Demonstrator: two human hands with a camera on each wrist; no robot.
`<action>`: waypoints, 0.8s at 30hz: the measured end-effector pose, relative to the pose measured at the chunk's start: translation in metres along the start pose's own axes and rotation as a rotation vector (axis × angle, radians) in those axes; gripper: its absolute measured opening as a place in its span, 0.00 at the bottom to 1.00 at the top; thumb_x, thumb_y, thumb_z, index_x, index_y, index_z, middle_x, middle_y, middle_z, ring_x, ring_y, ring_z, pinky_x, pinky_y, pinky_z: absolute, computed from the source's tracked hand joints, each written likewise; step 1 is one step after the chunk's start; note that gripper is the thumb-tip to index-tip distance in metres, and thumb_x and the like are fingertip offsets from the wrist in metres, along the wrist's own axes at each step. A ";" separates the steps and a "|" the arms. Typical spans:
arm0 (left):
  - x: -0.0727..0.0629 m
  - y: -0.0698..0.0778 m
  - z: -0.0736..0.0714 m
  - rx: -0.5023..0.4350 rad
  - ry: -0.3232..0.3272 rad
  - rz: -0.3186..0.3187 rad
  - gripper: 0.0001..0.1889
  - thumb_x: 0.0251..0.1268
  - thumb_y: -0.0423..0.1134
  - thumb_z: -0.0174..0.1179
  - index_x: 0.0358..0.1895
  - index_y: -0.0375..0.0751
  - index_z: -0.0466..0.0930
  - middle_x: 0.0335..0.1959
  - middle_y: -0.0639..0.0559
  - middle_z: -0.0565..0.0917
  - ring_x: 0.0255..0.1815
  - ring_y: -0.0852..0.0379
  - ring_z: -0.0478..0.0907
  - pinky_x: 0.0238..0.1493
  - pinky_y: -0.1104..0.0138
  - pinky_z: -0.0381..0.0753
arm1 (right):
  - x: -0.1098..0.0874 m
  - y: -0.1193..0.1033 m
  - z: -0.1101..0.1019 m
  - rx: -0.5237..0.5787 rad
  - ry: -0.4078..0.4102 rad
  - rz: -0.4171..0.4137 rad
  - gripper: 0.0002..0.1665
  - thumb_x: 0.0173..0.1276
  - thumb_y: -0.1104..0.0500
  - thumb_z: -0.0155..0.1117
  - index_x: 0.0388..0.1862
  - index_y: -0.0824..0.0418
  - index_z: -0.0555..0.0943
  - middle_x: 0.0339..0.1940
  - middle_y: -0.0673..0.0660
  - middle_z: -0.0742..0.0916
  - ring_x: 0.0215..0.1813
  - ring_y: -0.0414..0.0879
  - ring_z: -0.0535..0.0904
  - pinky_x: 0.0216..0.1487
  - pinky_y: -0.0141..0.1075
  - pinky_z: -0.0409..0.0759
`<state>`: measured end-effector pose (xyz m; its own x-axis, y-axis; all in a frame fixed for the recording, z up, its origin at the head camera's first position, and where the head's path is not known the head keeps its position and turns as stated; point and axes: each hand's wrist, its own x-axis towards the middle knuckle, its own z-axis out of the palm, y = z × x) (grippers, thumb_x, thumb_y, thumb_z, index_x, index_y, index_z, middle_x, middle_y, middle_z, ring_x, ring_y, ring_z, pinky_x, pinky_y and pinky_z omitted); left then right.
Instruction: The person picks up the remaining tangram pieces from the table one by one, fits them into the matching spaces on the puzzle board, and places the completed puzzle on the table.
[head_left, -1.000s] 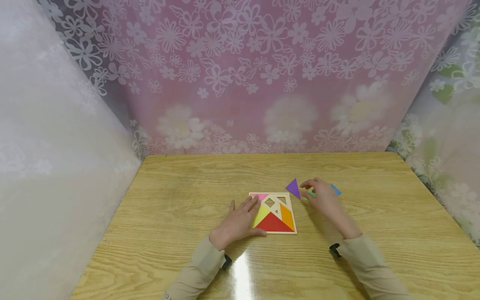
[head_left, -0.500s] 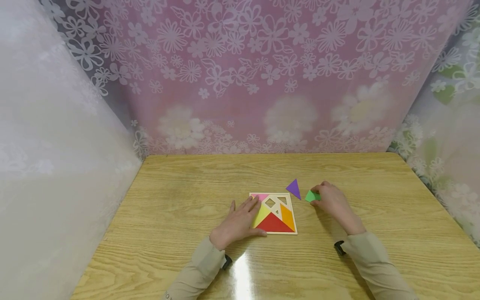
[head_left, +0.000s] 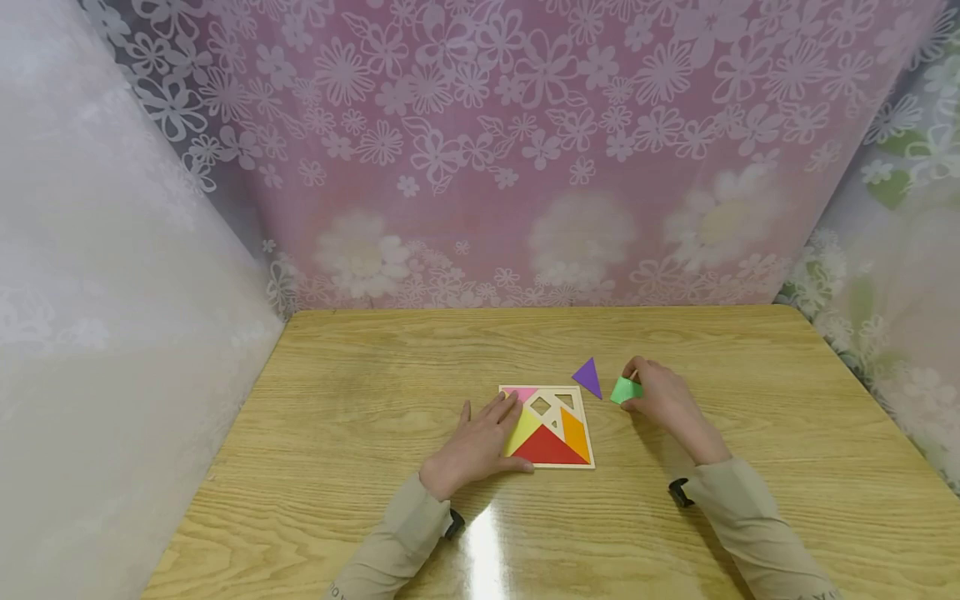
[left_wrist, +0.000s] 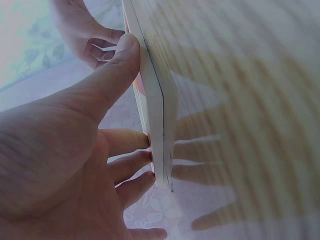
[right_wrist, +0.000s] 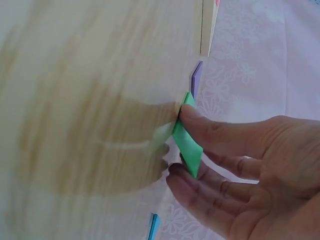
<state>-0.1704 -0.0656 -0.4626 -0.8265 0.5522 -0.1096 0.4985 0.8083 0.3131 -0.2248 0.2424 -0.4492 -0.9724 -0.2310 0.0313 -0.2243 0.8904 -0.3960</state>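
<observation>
The wooden tangram board [head_left: 545, 390] lies on the table. Pink, yellow, red and orange [head_left: 574, 433] pieces fill part of it, and open holes show at its upper right. My left hand [head_left: 476, 442] rests on the board's left side, fingers fairly straight across it and thumb at the near edge; in the left wrist view the thumb and fingertips touch the board [left_wrist: 156, 95]. My right hand [head_left: 663, 404] pinches a green tangram piece [head_left: 625, 390] between thumb and fingers, tilted up from the table [right_wrist: 188, 145]. A purple triangle [head_left: 588, 378] lies between the board and that hand.
A blue piece [right_wrist: 154, 226] lies on the table beyond my right hand, hidden from the head view. The wooden table [head_left: 360, 375] stretches around the board to its far edge. Flowered curtains [head_left: 480, 208] hang behind and at both sides.
My right hand has taken hold of the green piece and tipped it up, shifting slightly right and covering the blue piece. The left hand, board and purple triangle stay where they were.
</observation>
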 end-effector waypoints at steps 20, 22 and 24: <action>0.000 -0.001 0.001 -0.003 0.002 0.002 0.52 0.63 0.65 0.64 0.80 0.37 0.54 0.83 0.47 0.53 0.83 0.48 0.48 0.74 0.34 0.50 | 0.007 -0.019 0.005 0.301 0.104 0.014 0.18 0.68 0.72 0.64 0.56 0.68 0.79 0.42 0.66 0.84 0.38 0.58 0.86 0.31 0.38 0.85; 0.000 -0.001 0.000 0.000 0.001 0.001 0.52 0.63 0.65 0.64 0.81 0.38 0.54 0.83 0.47 0.53 0.83 0.48 0.48 0.74 0.34 0.50 | 0.009 -0.023 0.008 0.349 0.100 0.008 0.17 0.68 0.73 0.64 0.56 0.69 0.79 0.42 0.66 0.84 0.38 0.58 0.87 0.32 0.37 0.86; 0.000 -0.001 0.000 0.002 0.002 0.001 0.52 0.63 0.65 0.64 0.81 0.37 0.54 0.83 0.47 0.53 0.83 0.48 0.48 0.74 0.34 0.50 | 0.010 -0.028 0.011 0.373 0.091 0.005 0.17 0.68 0.72 0.65 0.55 0.69 0.79 0.43 0.66 0.84 0.37 0.57 0.86 0.32 0.37 0.86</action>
<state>-0.1707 -0.0661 -0.4626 -0.8263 0.5528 -0.1077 0.4999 0.8080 0.3117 -0.2275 0.2109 -0.4479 -0.9788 -0.1768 0.1034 -0.1977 0.6834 -0.7027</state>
